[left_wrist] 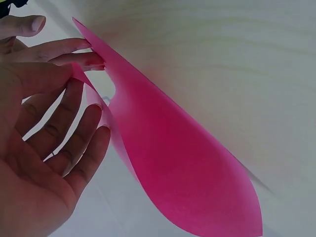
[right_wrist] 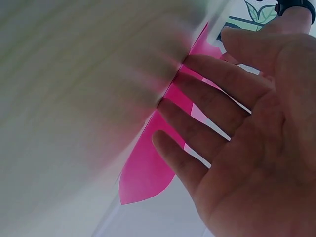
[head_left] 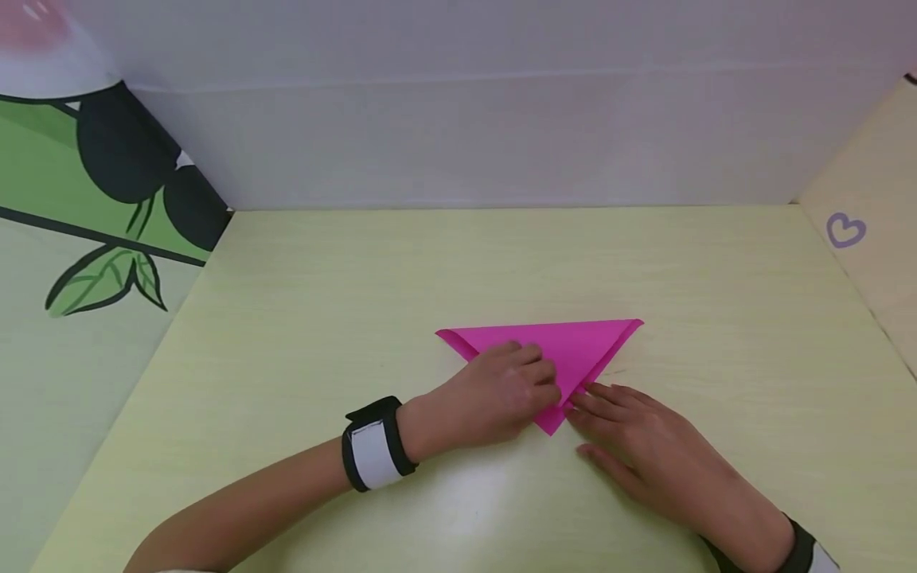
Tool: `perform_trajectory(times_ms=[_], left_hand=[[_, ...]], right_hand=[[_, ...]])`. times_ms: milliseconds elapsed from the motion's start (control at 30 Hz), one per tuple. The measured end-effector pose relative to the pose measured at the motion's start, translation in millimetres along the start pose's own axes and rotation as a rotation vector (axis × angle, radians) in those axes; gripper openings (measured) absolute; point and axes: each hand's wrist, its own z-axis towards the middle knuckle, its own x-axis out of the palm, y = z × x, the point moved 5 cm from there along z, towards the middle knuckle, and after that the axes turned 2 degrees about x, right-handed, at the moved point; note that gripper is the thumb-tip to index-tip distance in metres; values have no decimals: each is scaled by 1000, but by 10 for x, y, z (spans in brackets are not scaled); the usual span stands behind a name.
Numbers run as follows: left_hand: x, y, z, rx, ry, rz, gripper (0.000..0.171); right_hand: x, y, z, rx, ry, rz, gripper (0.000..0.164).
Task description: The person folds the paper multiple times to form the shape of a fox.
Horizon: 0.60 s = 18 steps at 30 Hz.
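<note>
A sheet of pink paper (head_left: 580,342), folded into a triangle, has its long edge at the back and its point toward the person. In the left wrist view the upper layer of the paper (left_wrist: 173,158) bows up from the lower one. My left hand (head_left: 494,398) pinches a corner of that layer between thumb and forefinger, its other fingers loosely bent. At the paper's right slanting edge, my right hand (head_left: 637,442) rests with fingers extended and spread. Its fingertips touch the paper (right_wrist: 148,165) near the fold in the right wrist view.
The pale wooden tabletop (head_left: 322,294) reaches back to a grey-white wall (head_left: 501,143). A panel with painted green leaves (head_left: 100,282) stands on the left, and a beige panel (head_left: 874,199) with a purple heart on the right. Each wrist wears a black band (head_left: 376,446).
</note>
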Motion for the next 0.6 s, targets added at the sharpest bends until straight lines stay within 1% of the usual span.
perform_trajectory(times_ms=[267, 600], left_hand=[[45, -44, -12, 5, 7, -38, 4], [131, -85, -42, 13, 16, -17, 10]], right_hand=[[6, 0, -6, 13, 14, -5, 48], [-3, 13, 1, 17, 15, 11, 49]])
